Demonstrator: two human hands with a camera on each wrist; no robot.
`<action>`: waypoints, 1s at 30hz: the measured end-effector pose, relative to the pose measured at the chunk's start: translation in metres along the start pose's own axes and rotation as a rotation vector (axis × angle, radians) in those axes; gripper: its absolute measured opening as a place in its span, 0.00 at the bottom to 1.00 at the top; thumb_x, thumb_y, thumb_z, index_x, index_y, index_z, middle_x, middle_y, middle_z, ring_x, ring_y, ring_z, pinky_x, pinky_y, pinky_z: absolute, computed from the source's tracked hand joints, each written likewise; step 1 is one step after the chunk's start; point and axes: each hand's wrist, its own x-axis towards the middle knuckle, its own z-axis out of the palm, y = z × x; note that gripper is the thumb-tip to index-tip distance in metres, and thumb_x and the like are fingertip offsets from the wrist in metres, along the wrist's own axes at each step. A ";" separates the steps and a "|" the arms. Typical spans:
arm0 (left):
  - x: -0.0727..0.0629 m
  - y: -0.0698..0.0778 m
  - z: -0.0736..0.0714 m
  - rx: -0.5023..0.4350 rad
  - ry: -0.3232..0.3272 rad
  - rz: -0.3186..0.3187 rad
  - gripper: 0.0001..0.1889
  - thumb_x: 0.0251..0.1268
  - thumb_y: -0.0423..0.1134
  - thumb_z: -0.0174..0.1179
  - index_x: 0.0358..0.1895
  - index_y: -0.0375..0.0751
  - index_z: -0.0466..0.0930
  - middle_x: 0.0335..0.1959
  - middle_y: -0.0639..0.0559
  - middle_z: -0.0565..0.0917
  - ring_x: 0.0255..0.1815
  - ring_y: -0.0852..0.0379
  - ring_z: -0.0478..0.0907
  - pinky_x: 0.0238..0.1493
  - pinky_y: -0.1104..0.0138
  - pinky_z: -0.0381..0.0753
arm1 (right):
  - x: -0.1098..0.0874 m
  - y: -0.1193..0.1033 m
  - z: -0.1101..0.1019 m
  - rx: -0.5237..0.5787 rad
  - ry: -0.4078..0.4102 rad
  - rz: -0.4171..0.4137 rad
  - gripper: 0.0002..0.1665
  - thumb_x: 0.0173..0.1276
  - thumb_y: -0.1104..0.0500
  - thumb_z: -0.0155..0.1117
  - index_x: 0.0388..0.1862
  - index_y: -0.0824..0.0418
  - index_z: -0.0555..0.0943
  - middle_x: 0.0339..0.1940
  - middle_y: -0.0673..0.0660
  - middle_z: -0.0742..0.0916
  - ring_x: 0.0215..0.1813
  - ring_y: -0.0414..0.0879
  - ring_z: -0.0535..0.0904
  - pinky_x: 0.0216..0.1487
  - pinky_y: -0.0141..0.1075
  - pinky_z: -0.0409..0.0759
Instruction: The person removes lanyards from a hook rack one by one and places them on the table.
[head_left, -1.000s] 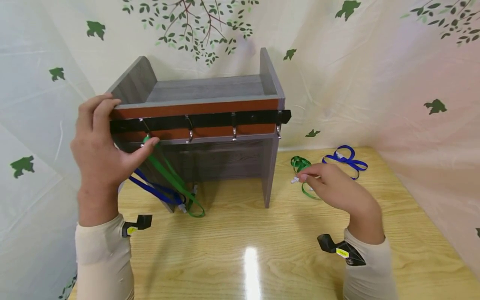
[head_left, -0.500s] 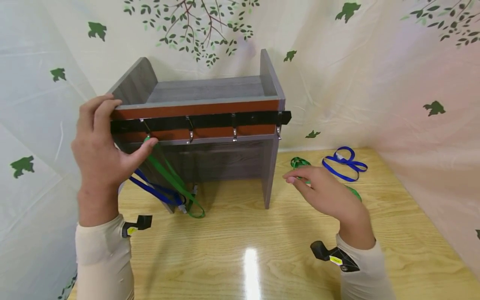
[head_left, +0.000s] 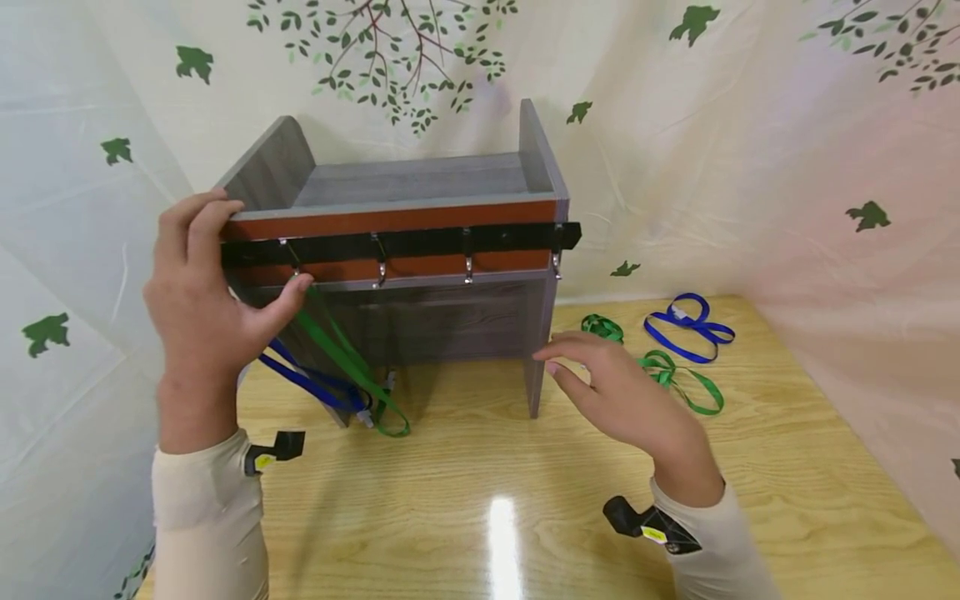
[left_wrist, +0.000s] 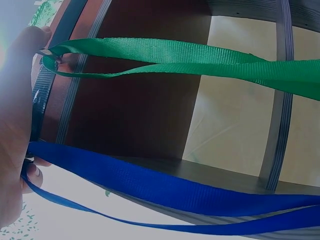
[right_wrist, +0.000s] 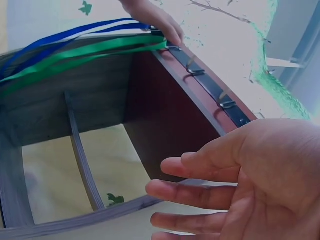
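Observation:
My left hand point(head_left: 206, 287) grips the left front corner of a grey wooden shelf point(head_left: 420, 179), its fingers over the top edge and its thumb near a hook. From that hook hangs a green lanyard point(left_wrist: 160, 55); a blue lanyard point(left_wrist: 150, 185) hangs at the shelf's left end, its upper end partly hidden by the hand. Both trail down to the table. My right hand point(head_left: 618, 392) holds nothing and hovers by the shelf's right leg, fingers apart in the right wrist view. Behind it lie a coiled green lanyard point(head_left: 602, 327) and a looser green lanyard point(head_left: 705, 404).
A black rail point(head_left: 423, 245) with several silver hooks runs along the shelf's red-brown front board. On the wooden table point(head_left: 420, 517), a blue lanyard point(head_left: 682, 354) lies at the back right. A leaf-patterned cloth point(head_left: 675, 150) stands behind.
My right hand has let go of a green lanyard's pale end and moved left toward the shelf's leg, baring the looser green lanyard. My left hand stays on the shelf corner.

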 end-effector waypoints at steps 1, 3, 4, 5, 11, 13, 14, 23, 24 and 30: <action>0.000 0.000 0.000 -0.001 0.001 0.000 0.52 0.56 0.83 0.50 0.65 0.38 0.77 0.67 0.39 0.79 0.60 0.35 0.80 0.30 0.43 0.63 | 0.000 -0.001 0.001 0.001 -0.002 -0.001 0.18 0.83 0.59 0.56 0.65 0.58 0.84 0.70 0.59 0.84 0.75 0.60 0.77 0.73 0.60 0.75; 0.000 -0.001 0.000 -0.006 0.001 0.004 0.51 0.57 0.82 0.50 0.65 0.38 0.77 0.67 0.38 0.80 0.61 0.35 0.80 0.30 0.43 0.64 | 0.000 -0.003 0.003 -0.003 0.001 0.000 0.18 0.84 0.57 0.56 0.65 0.58 0.84 0.70 0.60 0.84 0.75 0.60 0.77 0.73 0.60 0.75; 0.000 -0.001 0.000 -0.008 0.001 0.006 0.51 0.57 0.82 0.51 0.66 0.38 0.77 0.67 0.38 0.80 0.61 0.35 0.80 0.30 0.42 0.65 | 0.000 -0.004 0.003 -0.011 0.011 -0.004 0.18 0.84 0.57 0.55 0.65 0.59 0.84 0.69 0.60 0.84 0.74 0.60 0.78 0.72 0.60 0.75; 0.000 -0.001 0.000 -0.011 0.001 0.008 0.51 0.56 0.82 0.51 0.66 0.38 0.77 0.67 0.38 0.80 0.61 0.35 0.81 0.30 0.42 0.65 | 0.001 -0.004 0.004 -0.022 0.025 -0.007 0.19 0.84 0.56 0.55 0.65 0.60 0.84 0.68 0.60 0.85 0.73 0.60 0.78 0.72 0.59 0.76; 0.000 -0.005 0.001 -0.012 -0.004 0.013 0.51 0.56 0.82 0.52 0.66 0.39 0.77 0.68 0.39 0.79 0.61 0.36 0.81 0.29 0.43 0.64 | 0.000 -0.005 0.006 -0.033 0.063 0.012 0.19 0.85 0.53 0.55 0.64 0.58 0.84 0.66 0.57 0.87 0.67 0.56 0.82 0.64 0.55 0.81; -0.001 -0.005 0.001 -0.012 -0.006 0.011 0.51 0.56 0.82 0.52 0.66 0.39 0.77 0.68 0.39 0.79 0.61 0.36 0.81 0.29 0.43 0.64 | 0.000 -0.006 0.006 -0.021 0.044 0.021 0.20 0.85 0.51 0.55 0.66 0.56 0.84 0.67 0.56 0.86 0.65 0.54 0.83 0.61 0.54 0.82; -0.001 -0.005 0.001 -0.011 -0.005 0.011 0.51 0.56 0.82 0.52 0.67 0.39 0.77 0.68 0.39 0.79 0.61 0.36 0.80 0.30 0.43 0.65 | 0.000 -0.007 0.007 -0.019 0.034 0.021 0.20 0.85 0.50 0.55 0.66 0.55 0.83 0.67 0.55 0.86 0.63 0.53 0.84 0.60 0.53 0.83; -0.002 -0.006 0.001 -0.020 0.003 0.010 0.52 0.56 0.83 0.51 0.67 0.40 0.78 0.69 0.40 0.80 0.61 0.37 0.81 0.30 0.42 0.65 | 0.007 -0.016 0.021 0.052 -0.018 -0.066 0.20 0.84 0.54 0.57 0.68 0.57 0.83 0.55 0.50 0.89 0.49 0.41 0.82 0.50 0.38 0.84; -0.002 -0.007 0.001 -0.021 0.004 0.009 0.52 0.56 0.83 0.51 0.67 0.40 0.78 0.69 0.40 0.80 0.61 0.37 0.81 0.30 0.42 0.65 | 0.008 -0.017 0.023 0.063 -0.021 -0.074 0.20 0.84 0.54 0.57 0.68 0.57 0.83 0.55 0.50 0.89 0.48 0.41 0.82 0.49 0.37 0.83; -0.001 -0.007 0.001 -0.019 0.000 0.010 0.53 0.57 0.84 0.49 0.68 0.40 0.77 0.69 0.40 0.79 0.62 0.37 0.80 0.32 0.40 0.67 | 0.009 -0.025 0.036 0.104 -0.028 -0.135 0.19 0.83 0.56 0.58 0.68 0.56 0.83 0.59 0.50 0.88 0.45 0.39 0.80 0.49 0.36 0.82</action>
